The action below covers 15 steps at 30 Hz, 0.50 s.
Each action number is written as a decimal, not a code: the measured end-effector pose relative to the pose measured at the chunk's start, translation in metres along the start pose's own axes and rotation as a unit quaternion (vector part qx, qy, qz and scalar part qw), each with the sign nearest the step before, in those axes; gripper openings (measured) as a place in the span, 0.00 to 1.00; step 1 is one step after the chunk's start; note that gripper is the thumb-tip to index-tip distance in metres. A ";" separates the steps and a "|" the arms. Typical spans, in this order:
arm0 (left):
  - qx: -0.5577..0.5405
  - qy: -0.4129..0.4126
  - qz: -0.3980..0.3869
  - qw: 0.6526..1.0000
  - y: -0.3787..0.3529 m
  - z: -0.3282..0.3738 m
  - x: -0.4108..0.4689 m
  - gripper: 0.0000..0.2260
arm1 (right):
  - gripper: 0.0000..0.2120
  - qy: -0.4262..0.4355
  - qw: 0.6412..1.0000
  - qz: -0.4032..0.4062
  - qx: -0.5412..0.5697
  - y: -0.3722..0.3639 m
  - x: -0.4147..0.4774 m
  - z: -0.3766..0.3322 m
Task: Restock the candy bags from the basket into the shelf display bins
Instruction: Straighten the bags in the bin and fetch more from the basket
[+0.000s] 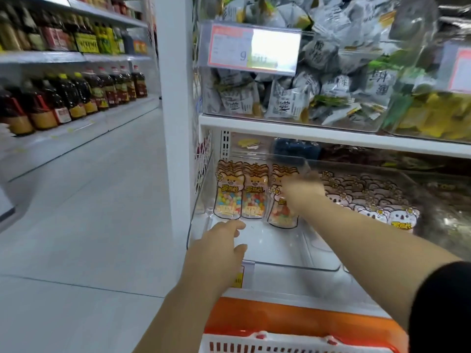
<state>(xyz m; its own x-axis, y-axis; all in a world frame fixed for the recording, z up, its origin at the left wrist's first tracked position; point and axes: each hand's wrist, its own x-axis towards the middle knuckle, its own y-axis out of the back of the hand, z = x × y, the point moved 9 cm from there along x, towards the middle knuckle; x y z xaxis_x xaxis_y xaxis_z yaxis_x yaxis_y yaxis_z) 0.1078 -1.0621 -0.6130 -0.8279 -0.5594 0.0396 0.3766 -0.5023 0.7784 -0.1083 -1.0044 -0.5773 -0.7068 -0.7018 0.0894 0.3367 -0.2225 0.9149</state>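
Standing upright, bags (227, 197) are ranged at the back of the bin (300, 267). The left hand (219, 248) is held loose-fingered, empty, over its front; the right hand (302, 193) is blurred against the third row, grip not discernible.

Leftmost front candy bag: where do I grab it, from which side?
Pinch the candy bag by its top edge, coming from above. It stands upright, with the bin wall at its left, a neighbouring bag at its right and more behind, so only top and face are free.
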 end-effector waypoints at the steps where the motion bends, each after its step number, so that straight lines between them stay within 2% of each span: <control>1: 0.003 0.001 -0.001 1.000 0.001 0.001 0.000 0.19 | 0.09 -0.016 1.000 0.001 -0.002 0.000 0.002 0.000; 5: 0.009 0.001 -0.003 1.000 0.000 0.002 0.002 0.19 | 0.29 -0.021 0.996 0.082 0.008 0.008 -0.001 -0.015; 8: 0.018 -0.002 -0.001 1.000 -0.001 0.002 0.001 0.19 | 0.29 0.075 0.991 0.109 0.014 0.009 -0.012 -0.044; 11: 0.029 -0.008 0.007 1.000 0.000 0.004 -0.002 0.18 | 0.28 0.197 0.980 -0.010 -0.019 -0.026 -0.028 -0.076; 13: 0.030 -0.007 0.007 1.000 0.001 0.004 -0.004 0.18 | 0.27 0.195 0.975 -0.089 -0.052 -0.050 -0.033 -0.073; 15: 0.033 -0.007 0.005 0.999 0.001 0.005 -0.005 0.18 | 0.29 0.165 0.978 -0.114 -0.056 -0.059 -0.032 -0.064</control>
<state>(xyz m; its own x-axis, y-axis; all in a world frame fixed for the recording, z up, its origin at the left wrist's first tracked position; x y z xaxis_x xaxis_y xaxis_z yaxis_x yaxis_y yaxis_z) 0.1106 -1.0567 -0.6096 -0.8298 -0.5553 0.0555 0.3567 -0.4513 0.8180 -0.0656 -1.0121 -0.6591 -0.5378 -0.8019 -0.2604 0.2732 -0.4579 0.8460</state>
